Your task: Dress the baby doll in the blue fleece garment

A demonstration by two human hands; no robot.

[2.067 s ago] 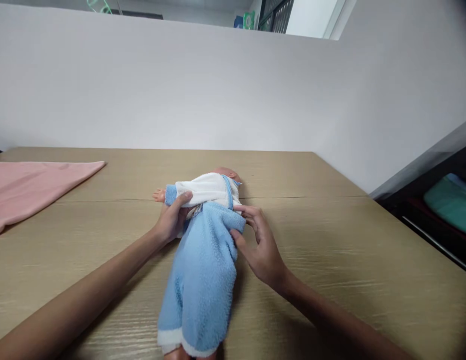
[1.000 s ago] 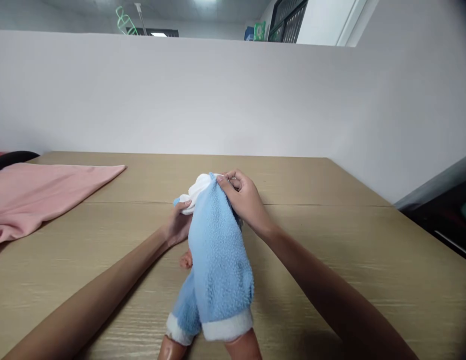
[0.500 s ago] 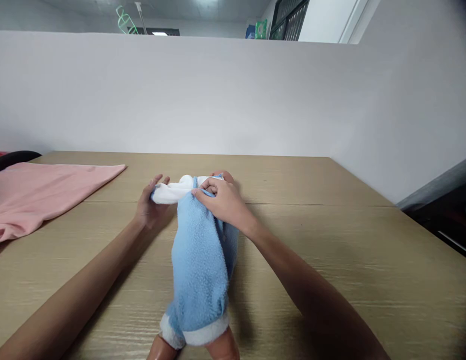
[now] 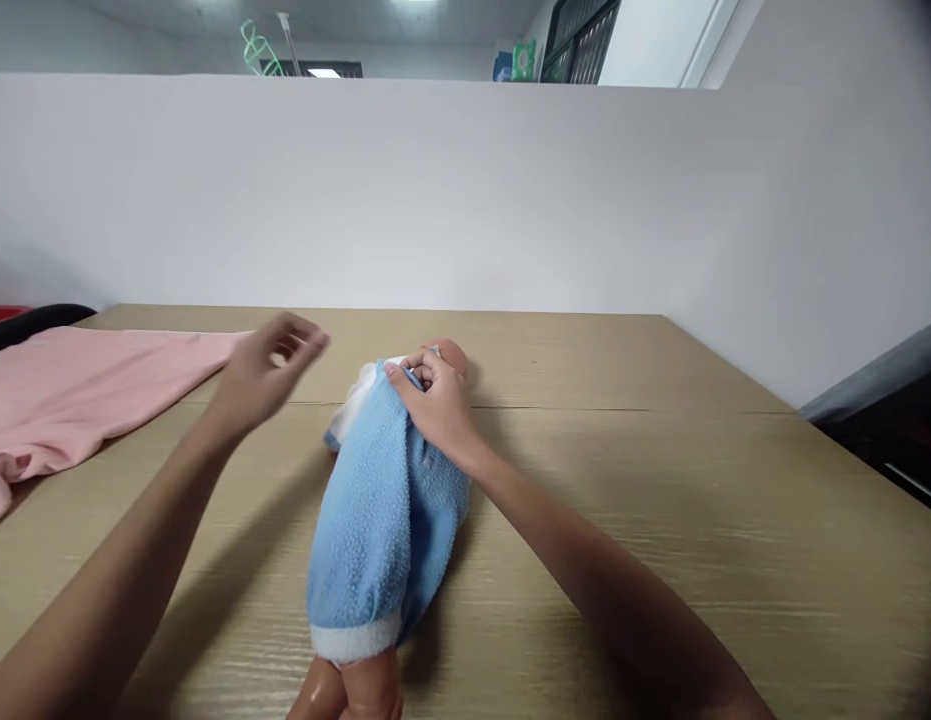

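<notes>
A doll wears a light blue fleece romper [image 4: 367, 510] with white leg cuffs and white sleeves. It lies on the table with its bare legs [image 4: 352, 690] towards me and its head [image 4: 451, 355] at the far end, partly hidden. My right hand [image 4: 433, 392] is closed at the top of the romper, thumb and fingers pinching its blue edge. Off to the left, my left hand [image 4: 266, 370] is raised in the air with loosely curled fingers and holds nothing. The doll's white sleeve [image 4: 352, 405] hangs down on the left side, apart from that hand.
Pink cloth [image 4: 112, 385] is spread over the left part of the wooden table [image 4: 622, 480]. Behind it, a black curved object [image 4: 41, 320] lies at the left edge. A white partition [image 4: 435, 190] rises along the far side, and something dark stands beyond the right edge.
My left hand has let go of the white sleeve and moved left and up. The sleeve has dropped, and the doll has turned, its legs shifting left. My right hand still pinches the romper.
</notes>
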